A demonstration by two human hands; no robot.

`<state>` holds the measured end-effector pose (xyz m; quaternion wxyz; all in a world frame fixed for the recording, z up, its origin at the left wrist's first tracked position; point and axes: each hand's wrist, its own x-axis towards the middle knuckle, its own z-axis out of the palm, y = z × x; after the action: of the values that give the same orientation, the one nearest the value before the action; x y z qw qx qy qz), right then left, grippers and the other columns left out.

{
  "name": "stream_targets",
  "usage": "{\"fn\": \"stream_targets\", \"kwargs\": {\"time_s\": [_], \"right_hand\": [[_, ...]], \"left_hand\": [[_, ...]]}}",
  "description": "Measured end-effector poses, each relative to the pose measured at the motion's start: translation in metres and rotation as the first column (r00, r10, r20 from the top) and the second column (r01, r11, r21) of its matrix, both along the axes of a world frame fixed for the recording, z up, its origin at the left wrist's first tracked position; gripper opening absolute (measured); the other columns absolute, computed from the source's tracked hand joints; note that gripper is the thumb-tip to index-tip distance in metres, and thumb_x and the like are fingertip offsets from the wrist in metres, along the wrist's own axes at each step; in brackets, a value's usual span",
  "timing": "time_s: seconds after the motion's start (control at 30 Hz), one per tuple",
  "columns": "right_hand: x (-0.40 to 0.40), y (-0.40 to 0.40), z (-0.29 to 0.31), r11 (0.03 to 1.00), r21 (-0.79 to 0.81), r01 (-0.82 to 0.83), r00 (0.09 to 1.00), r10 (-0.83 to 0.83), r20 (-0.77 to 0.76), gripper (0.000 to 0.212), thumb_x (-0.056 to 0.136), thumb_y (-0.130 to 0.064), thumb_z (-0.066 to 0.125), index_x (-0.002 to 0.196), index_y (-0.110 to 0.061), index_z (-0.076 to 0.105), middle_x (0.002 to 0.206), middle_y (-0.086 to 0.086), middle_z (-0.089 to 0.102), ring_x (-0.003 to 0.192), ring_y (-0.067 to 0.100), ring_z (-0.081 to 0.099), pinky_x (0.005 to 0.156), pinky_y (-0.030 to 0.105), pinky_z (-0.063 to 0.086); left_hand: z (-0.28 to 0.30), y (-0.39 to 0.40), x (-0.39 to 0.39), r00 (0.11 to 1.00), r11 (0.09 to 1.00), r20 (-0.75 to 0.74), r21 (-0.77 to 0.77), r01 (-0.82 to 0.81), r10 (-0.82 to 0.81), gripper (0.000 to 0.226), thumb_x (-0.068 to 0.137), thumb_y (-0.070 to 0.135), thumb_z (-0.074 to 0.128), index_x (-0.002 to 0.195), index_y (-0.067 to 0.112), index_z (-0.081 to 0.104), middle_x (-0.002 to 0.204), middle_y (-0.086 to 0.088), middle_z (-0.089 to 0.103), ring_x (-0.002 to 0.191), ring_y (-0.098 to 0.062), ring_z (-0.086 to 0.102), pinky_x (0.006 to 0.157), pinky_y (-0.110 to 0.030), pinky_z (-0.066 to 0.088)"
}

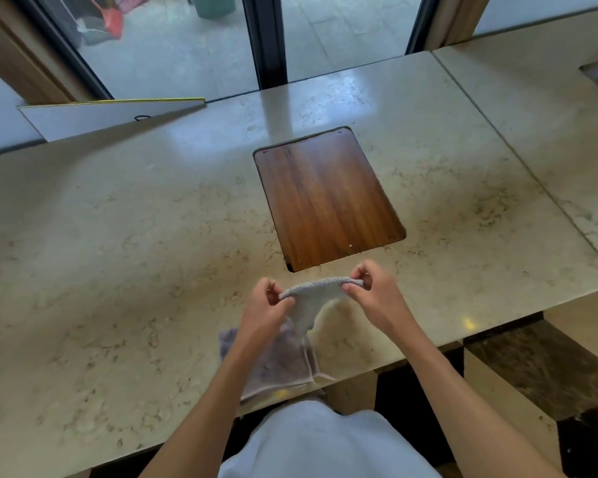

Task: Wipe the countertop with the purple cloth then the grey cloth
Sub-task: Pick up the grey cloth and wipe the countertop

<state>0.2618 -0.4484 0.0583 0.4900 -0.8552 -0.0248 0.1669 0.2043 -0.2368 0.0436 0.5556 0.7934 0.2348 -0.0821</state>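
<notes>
I hold the grey cloth [312, 298] stretched between both hands above the beige marble countertop [125, 257], near its front edge. My left hand [266, 305] pinches the cloth's left corner and my right hand [373, 294] pinches its right corner, and the rest of the cloth hangs down between them. The purple cloth [277, 367] lies folded flat on the countertop at the front edge, partly hidden under my left forearm.
A brown wooden panel [328, 198] is set into the countertop just beyond my hands. A white board [107, 115] lies at the back left. A second counter slab [539, 108] adjoins on the right. Glass doors stand behind the counter.
</notes>
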Motion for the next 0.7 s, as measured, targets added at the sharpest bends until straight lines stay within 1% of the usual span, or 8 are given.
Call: {"fn": "stream_targets", "kwargs": {"time_s": [0.07, 0.13, 0.27, 0.33, 0.43, 0.53, 0.6, 0.7], "right_hand": [[-0.002, 0.022, 0.011, 0.994, 0.1, -0.035, 0.999, 0.034, 0.018, 0.005, 0.097, -0.014, 0.068, 0.101, -0.017, 0.065, 0.093, -0.001, 0.069, 0.088, 0.009, 0.066, 0.069, 0.014, 0.053], [-0.005, 0.048, 0.016, 0.985, 0.156, -0.079, 0.997, 0.079, 0.006, 0.009, 0.098, -0.018, 0.067, 0.107, -0.016, 0.071, 0.098, -0.002, 0.071, 0.094, 0.008, 0.067, 0.072, 0.012, 0.053], [-0.015, 0.11, 0.018, 0.961, 0.25, -0.122, 0.99, 0.135, -0.036, 0.014, 0.1, -0.023, 0.065, 0.096, -0.011, 0.069, 0.086, 0.003, 0.067, 0.081, 0.008, 0.062, 0.069, 0.022, 0.052], [-0.026, 0.142, 0.012, 0.96, 0.238, -0.148, 0.985, 0.165, -0.054, 0.019, 0.102, -0.022, 0.062, 0.094, -0.005, 0.064, 0.081, 0.003, 0.059, 0.075, 0.008, 0.055, 0.067, 0.025, 0.047], [-0.043, 0.191, -0.002, 0.961, 0.211, -0.178, 0.97, 0.208, -0.124, 0.019, 0.103, -0.02, 0.06, 0.093, -0.005, 0.062, 0.079, -0.001, 0.056, 0.072, 0.01, 0.052, 0.067, 0.029, 0.045], [-0.057, 0.234, -0.014, 0.974, 0.137, -0.182, 0.958, 0.207, -0.199, 0.014, 0.1, -0.017, 0.062, 0.096, -0.005, 0.066, 0.082, -0.002, 0.061, 0.074, 0.008, 0.055, 0.067, 0.021, 0.045], [-0.064, 0.258, -0.022, 0.985, 0.131, -0.115, 0.952, 0.147, -0.268, 0.006, 0.097, -0.008, 0.063, 0.095, -0.008, 0.068, 0.081, -0.001, 0.064, 0.074, 0.01, 0.056, 0.061, 0.016, 0.043], [-0.069, 0.285, -0.028, 0.994, 0.1, -0.041, 0.93, 0.075, -0.359, 0.023, 0.091, 0.007, 0.058, 0.09, -0.014, 0.068, 0.077, 0.001, 0.065, 0.064, 0.009, 0.055, 0.048, 0.013, 0.039]], "left_hand": [[0.011, 0.02, -0.013, 0.993, 0.988, 0.054, -0.121, -0.096, 0.103, 0.016, 0.091, 0.003, 0.07, 0.097, 0.013, 0.057, 0.085, -0.007, 0.067, 0.075, -0.017, 0.066, 0.063, -0.021, 0.054], [0.018, 0.043, -0.03, 0.978, 0.95, 0.061, -0.256, -0.18, 0.202, 0.022, 0.091, 0.008, 0.073, 0.112, 0.013, 0.065, 0.095, -0.008, 0.074, 0.083, -0.018, 0.072, 0.07, -0.029, 0.058], [0.023, 0.092, -0.064, 0.933, 0.867, 0.02, -0.376, -0.327, 0.36, 0.013, 0.092, 0.012, 0.072, 0.101, 0.002, 0.072, 0.084, -0.008, 0.072, 0.076, -0.022, 0.067, 0.062, -0.032, 0.055], [0.022, 0.116, -0.08, 0.903, 0.836, -0.01, -0.373, -0.402, 0.429, 0.013, 0.096, 0.008, 0.066, 0.101, -0.004, 0.067, 0.082, -0.011, 0.071, 0.074, -0.025, 0.067, 0.059, -0.034, 0.056], [0.017, 0.154, -0.102, 0.879, 0.813, -0.046, -0.361, -0.457, 0.474, 0.012, 0.099, 0.008, 0.062, 0.101, -0.003, 0.065, 0.084, -0.013, 0.073, 0.073, -0.023, 0.07, 0.059, -0.037, 0.058], [0.009, 0.194, -0.119, 0.867, 0.804, -0.106, -0.335, -0.492, 0.486, 0.009, 0.1, 0.009, 0.06, 0.099, 0.001, 0.065, 0.079, -0.009, 0.074, 0.069, -0.018, 0.071, 0.056, -0.031, 0.056], [0.001, 0.219, -0.126, 0.871, 0.82, -0.143, -0.296, -0.491, 0.47, 0.008, 0.1, 0.009, 0.06, 0.095, 0.005, 0.065, 0.069, 0.0, 0.072, 0.06, -0.012, 0.067, 0.051, -0.026, 0.053], [-0.012, 0.249, -0.127, 0.901, 0.869, -0.173, -0.244, -0.43, 0.397, 0.012, 0.1, 0.009, 0.059, 0.089, 0.007, 0.063, 0.059, 0.005, 0.065, 0.053, -0.01, 0.058, 0.046, -0.025, 0.046]]}}
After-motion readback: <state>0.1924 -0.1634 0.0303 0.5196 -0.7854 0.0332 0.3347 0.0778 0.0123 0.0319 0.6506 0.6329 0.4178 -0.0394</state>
